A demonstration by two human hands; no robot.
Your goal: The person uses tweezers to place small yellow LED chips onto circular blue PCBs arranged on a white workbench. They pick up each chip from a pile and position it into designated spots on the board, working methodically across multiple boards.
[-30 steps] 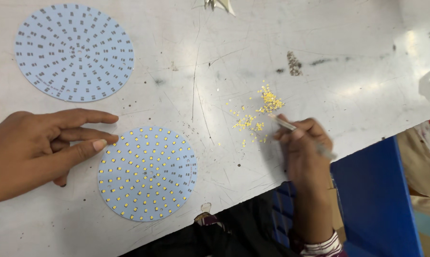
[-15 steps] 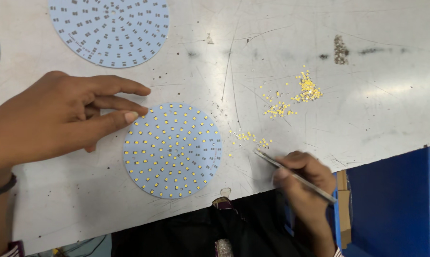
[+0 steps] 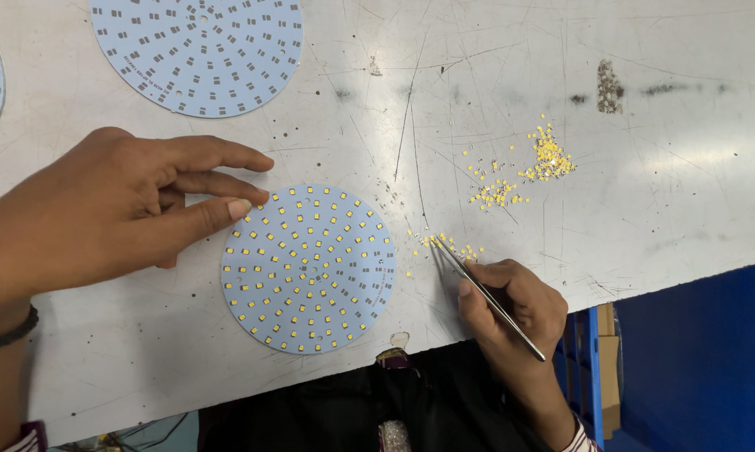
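Two hands are seen over a scratched, scuffed pale grey bench [image 3: 662, 218], w/ dark smudges at the far right. The left hand [image 3: 118, 213] is laid flat, fingers spread apart and gripping nothing, fingertips touching the left edge of a round pale blue LED board [image 3: 309, 268] that lies near the bench's near edge and is studded w/ small yellow chips. The right hand [image 3: 511, 305] is pinched together on thin metal tweezers [image 3: 486, 295], whose tips are set among a few loose yellow chips [image 3: 448, 244] just right of the board. A bigger scatter of yellow chips [image 3: 545, 161] is seen farther right. A bare round board [image 3: 197, 50] lies at the far left, approx. behind the left hand; another is cut off at the left edge. Past the near edge, a blue frame [image 3: 695, 360] and dark cloth are seen below.
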